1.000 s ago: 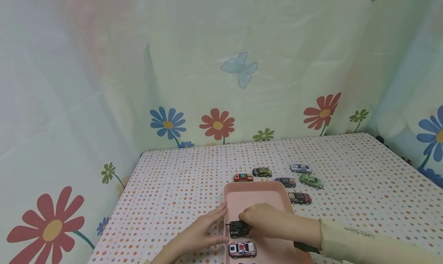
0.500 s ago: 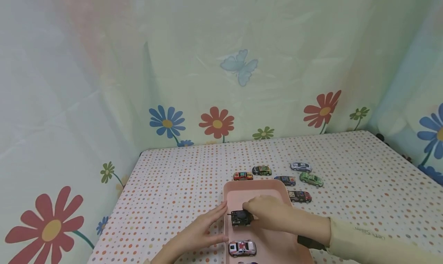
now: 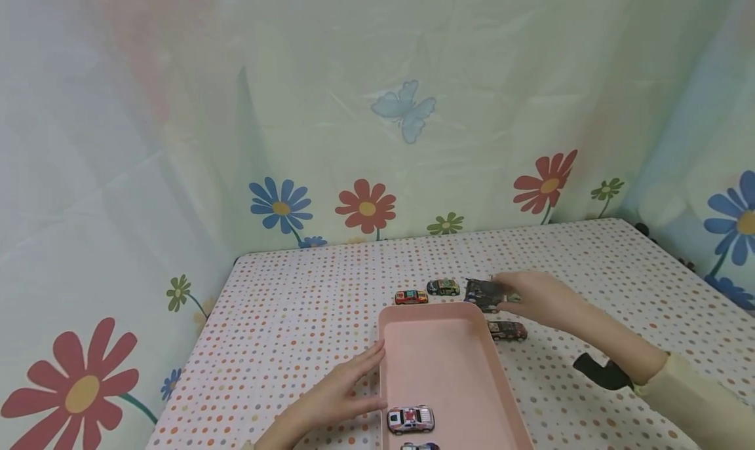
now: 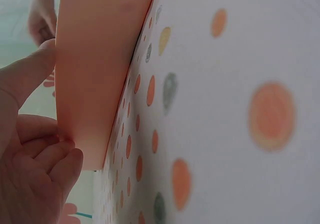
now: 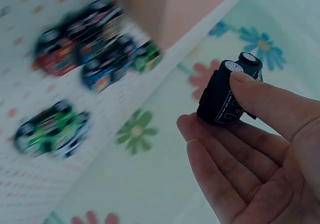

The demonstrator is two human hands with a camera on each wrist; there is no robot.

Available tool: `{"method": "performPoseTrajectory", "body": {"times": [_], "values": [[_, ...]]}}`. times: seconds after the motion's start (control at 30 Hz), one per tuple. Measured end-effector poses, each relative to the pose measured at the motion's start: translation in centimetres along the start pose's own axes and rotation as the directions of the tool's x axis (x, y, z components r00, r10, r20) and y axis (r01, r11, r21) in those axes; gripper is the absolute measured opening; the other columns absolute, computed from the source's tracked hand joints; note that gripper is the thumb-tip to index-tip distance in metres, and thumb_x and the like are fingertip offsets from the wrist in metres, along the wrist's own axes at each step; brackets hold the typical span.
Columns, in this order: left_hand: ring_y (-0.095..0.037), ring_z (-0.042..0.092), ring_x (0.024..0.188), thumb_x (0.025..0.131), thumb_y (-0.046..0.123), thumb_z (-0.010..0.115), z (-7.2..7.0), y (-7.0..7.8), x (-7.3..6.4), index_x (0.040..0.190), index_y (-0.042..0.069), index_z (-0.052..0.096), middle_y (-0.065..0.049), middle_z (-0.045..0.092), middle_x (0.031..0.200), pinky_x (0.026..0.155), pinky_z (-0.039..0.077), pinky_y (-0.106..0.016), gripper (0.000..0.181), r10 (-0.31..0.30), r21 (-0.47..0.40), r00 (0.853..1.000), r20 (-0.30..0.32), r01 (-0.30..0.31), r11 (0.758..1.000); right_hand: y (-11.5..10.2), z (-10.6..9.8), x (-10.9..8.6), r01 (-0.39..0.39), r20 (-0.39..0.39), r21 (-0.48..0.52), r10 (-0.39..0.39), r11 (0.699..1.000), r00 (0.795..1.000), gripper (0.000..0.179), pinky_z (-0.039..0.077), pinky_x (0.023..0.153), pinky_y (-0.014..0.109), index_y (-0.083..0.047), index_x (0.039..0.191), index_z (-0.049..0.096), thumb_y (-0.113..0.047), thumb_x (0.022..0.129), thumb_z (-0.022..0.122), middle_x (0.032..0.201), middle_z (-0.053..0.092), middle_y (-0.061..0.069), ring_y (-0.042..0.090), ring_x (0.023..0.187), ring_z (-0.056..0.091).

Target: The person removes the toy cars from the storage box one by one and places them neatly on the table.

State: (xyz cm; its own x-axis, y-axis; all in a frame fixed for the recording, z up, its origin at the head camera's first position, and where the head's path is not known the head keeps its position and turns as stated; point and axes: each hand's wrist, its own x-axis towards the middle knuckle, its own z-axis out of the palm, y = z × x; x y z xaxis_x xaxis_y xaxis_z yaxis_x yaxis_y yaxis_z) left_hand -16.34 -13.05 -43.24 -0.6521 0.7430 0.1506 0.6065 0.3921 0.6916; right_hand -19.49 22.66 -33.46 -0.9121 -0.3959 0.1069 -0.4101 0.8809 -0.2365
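Observation:
My right hand (image 3: 539, 296) pinches a black toy tank (image 5: 225, 94) between thumb and fingertips, its white-hubbed wheels towards the thumb in the right wrist view. In the head view, tank and fingers are beyond the far right corner of the pink tray (image 3: 430, 310), over the toy cars there. My left hand (image 3: 339, 388) rests against the tray's left side, fingertips and thumb at the wall (image 4: 95, 74). A white-and-red toy car (image 3: 411, 419) sits inside near the tray's left wall. Another toy car (image 3: 420, 446) is cut off by the frame's bottom edge.
Behind the tray stand a red-orange car (image 3: 411, 297) and a green-black car (image 3: 443, 287). A dark red-black car (image 3: 508, 330) is by its right side. The right wrist view shows a blue car (image 5: 107, 64) and a bright green car (image 5: 47, 134) on the dotted tablecloth.
My right hand has carried the black toy tank up out of the tray, away and to the right, past the far right corner. My left hand has stayed at the tray's side.

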Motion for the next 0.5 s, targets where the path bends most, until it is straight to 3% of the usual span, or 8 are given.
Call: {"method": "performPoseTrajectory", "body": {"times": [0.23, 0.5], "values": [[-0.027, 0.027, 0.134, 0.087, 0.034, 0.065, 0.1, -0.2, -0.1, 0.14, -0.007, 0.034, -0.016, 0.022, 0.15, 0.107, 0.026, -0.038, 0.074, 0.0, 0.011, 1.0, -0.006, 0.0, 1.0, 5.0, 0.4, -2.5, -0.067, 0.019, -0.029, 0.068, 0.997, 0.998, 0.029, 0.053, 0.062, 0.042, 0.006, 0.094, 0.063, -0.009, 0.074, 0.077, 0.081, 0.064, 0.007, 0.026, 0.073, 0.062], [-0.027, 0.027, 0.134, 0.088, 0.035, 0.064, 0.1, -0.2, -0.1, 0.14, -0.007, 0.034, -0.016, 0.022, 0.15, 0.107, 0.026, -0.039, 0.074, -0.001, 0.004, 1.0, -0.005, 0.001, 1.0, 8.2, 1.2, -4.2, -0.114, 0.053, -0.054, 0.117, 0.992, 0.992, 0.027, 0.052, 0.058, 0.041, 0.006, 0.088, 0.061, -0.006, 0.071, 0.078, 0.074, 0.061, 0.003, 0.023, 0.067, 0.059]]}}
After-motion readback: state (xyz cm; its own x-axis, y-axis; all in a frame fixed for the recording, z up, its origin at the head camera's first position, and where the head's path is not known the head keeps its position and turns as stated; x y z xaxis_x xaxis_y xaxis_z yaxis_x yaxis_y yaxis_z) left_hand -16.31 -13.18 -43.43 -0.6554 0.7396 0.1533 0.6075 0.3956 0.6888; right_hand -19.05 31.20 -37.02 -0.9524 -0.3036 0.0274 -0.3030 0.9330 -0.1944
